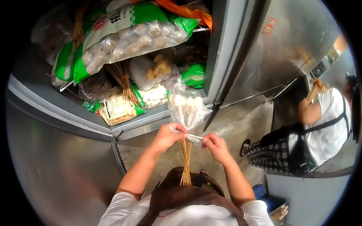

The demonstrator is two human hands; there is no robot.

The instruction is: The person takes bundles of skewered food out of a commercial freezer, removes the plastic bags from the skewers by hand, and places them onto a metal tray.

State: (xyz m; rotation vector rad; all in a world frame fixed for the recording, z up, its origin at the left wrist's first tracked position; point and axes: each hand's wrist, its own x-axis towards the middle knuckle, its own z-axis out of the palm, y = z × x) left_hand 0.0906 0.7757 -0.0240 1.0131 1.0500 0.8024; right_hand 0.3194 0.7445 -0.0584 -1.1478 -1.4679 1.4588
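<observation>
- Biggest thing here is the open metal cabinet (222,49), its shelves crammed with bags.
- Off to the right there's a co-worker (326,124) in a white top, holding some sticks (313,92).
- One huge green-and-clear bag (132,39) of round balls hogs the upper shelf and blocks the view behind it.
- Below it I see a clear bag with yellow pieces (158,71), a bag of white pieces (154,97), a labelled bag (117,109) and a stick bundle (122,77) partly in front of them.
- One skewer bundle (186,162) sits between the hands, sticks toward the body; they overlap too much to count. Its top ends are inside one clear plastic bag (188,113), by the cabinet's edge.
- Two hands, slightly apart: left hand (170,135) and right hand (215,147) each pinch the plastic bag's gathered opening, one either side of the sticks.
</observation>
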